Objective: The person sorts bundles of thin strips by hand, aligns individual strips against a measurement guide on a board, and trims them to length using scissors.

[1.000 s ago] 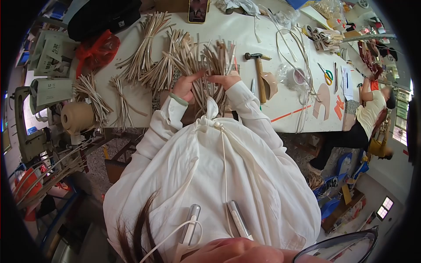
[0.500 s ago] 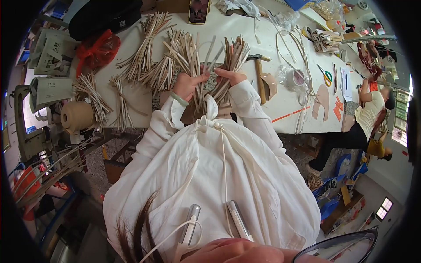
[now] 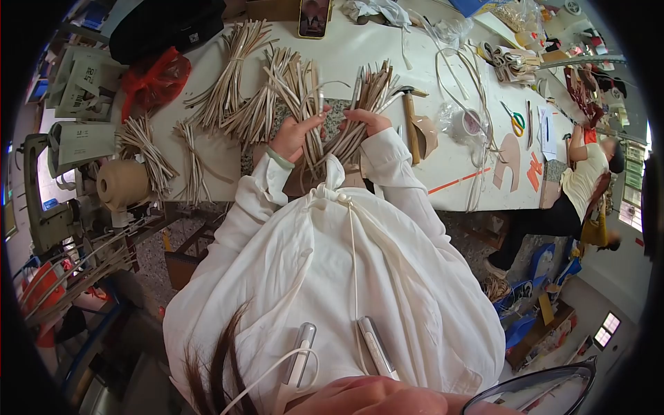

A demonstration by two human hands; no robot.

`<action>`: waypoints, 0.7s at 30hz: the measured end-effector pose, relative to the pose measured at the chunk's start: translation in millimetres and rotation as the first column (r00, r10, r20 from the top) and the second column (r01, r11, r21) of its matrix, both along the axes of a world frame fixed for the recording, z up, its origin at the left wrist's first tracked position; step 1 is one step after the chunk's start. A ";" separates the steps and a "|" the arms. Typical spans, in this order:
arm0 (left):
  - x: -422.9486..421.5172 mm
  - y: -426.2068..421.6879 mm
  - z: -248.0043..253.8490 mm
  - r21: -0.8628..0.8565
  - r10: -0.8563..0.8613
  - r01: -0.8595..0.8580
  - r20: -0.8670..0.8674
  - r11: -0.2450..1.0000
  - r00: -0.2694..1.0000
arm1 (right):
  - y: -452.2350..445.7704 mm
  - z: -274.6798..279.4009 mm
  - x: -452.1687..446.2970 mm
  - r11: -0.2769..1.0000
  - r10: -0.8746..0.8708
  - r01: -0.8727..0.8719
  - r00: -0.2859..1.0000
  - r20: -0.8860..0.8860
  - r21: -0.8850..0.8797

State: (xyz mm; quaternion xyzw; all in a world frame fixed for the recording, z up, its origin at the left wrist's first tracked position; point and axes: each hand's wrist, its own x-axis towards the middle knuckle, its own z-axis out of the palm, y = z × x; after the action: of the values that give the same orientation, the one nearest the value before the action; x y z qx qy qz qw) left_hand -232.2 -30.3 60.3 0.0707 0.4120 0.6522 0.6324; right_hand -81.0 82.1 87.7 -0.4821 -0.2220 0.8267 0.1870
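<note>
Upright in my left hand is a loose bundle of pale, flat strips, its thumb and fingers closed round them. Another bundle of strips leans right in my right hand, which grips it near the middle. The two hands are a short gap apart, over a speckled slab. A few strips bend across above the gap. The lower ends of both bundles reach down towards the knot of my white garment.
Further strip bundles lie on the white table to the left, near a red bag. A hammer, scissors and a phone are also there. Another person sits at the right.
My right hand has moved away from my left, to the right, with its bundle. The bundles, close together before, now stand apart, and the right one leans more.
</note>
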 end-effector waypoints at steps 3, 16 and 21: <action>6.8 -1.4 5.7 -0.023 -0.029 0.025 -0.193 0.999 0.981 | -5.0 0.7 -9.7 0.984 0.039 -0.052 0.996 0.081 0.173; 15.4 2.5 -3.4 -0.114 0.093 -0.128 -0.268 0.985 0.959 | -10.7 -20.9 -13.5 0.854 0.013 -0.111 0.981 0.193 0.508; 13.6 3.1 -7.5 -0.108 0.142 -0.173 -0.253 0.979 0.957 | -8.5 -26.4 -7.4 0.927 0.045 -0.105 0.984 0.171 0.361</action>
State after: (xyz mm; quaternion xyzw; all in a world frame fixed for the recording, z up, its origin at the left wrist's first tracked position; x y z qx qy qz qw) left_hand -218.6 -27.1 52.9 0.0760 0.5322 0.6589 0.5262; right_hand -88.3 73.6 61.3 -0.4941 -0.4056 0.7357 0.2238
